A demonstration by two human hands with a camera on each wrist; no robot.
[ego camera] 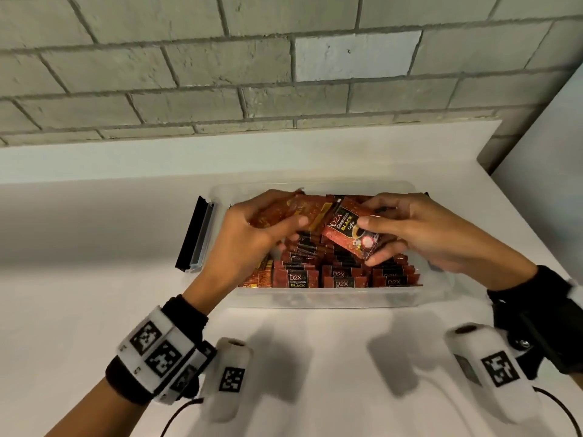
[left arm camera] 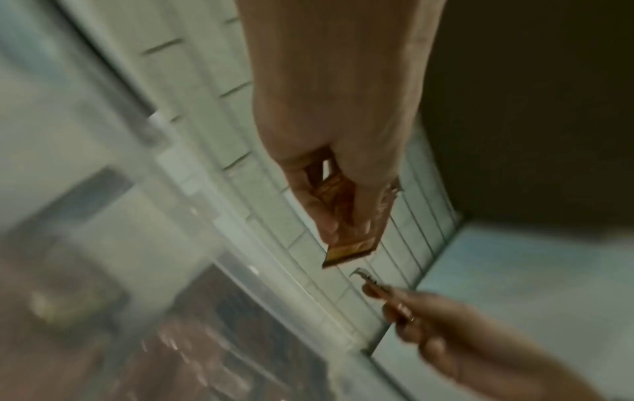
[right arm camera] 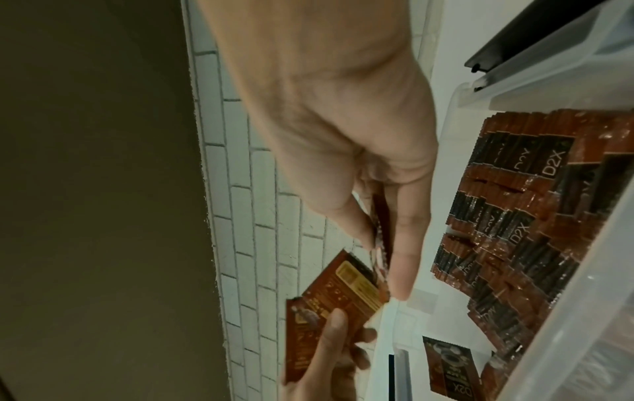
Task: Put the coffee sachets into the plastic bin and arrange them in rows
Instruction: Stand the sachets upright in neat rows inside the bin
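Note:
A clear plastic bin (ego camera: 328, 299) sits on the white counter, holding rows of red and black coffee sachets (ego camera: 344, 272) standing on edge. Both hands hover above it. My left hand (ego camera: 268, 225) grips a small bunch of red sachets (ego camera: 303, 209), backs up. My right hand (ego camera: 388, 231) pinches one sachet (ego camera: 347, 228) with its black "D2X Black Coffee" face up, thumb on top, fingers beneath. In the right wrist view the rows of sachets (right arm camera: 521, 217) fill the bin, and the left hand's bunch of sachets (right arm camera: 329, 304) sits close to my right fingertips (right arm camera: 401, 282).
The bin's lid with a black clip (ego camera: 195, 234) leans just left of the bin. A grey brick wall (ego camera: 252, 74) rises behind the counter, and a white panel (ego camera: 549, 171) closes off the right side. Bare counter (ego camera: 79, 279) lies to the left.

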